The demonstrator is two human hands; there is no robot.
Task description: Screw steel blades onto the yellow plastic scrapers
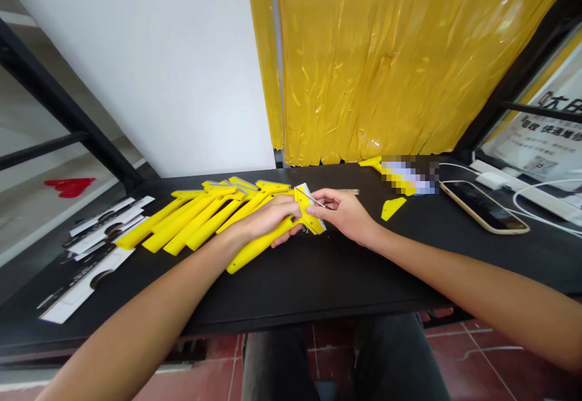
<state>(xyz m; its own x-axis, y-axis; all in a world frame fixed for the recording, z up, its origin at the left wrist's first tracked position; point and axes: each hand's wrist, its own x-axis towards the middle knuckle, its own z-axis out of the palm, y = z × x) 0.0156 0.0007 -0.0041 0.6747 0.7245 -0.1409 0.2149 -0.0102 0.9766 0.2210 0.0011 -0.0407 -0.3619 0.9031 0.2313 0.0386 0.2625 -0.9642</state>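
A yellow scraper (259, 248) lies slanted just above the black tabletop, its handle pointing toward me on the left. My left hand (270, 216) is closed around it near the head, with the thumb on top. At the scraper's head, my right hand (346, 212) pinches a thin metal piece (313, 198); whether it is a blade or a slim tool is too small to tell. A pale metal edge shows along the head. Left of my hands, several similar yellow scrapers (182, 231) lie overlapped in a row. A loose yellow plate (393, 208) rests to the right.
White-and-black card sleeves (88, 283) are piled at the table's left. On the right are a phone (484, 207), white cables and a power strip (536, 192). A blurred item (409, 175) and yellow plastic sheeting (364, 62) are at the back.
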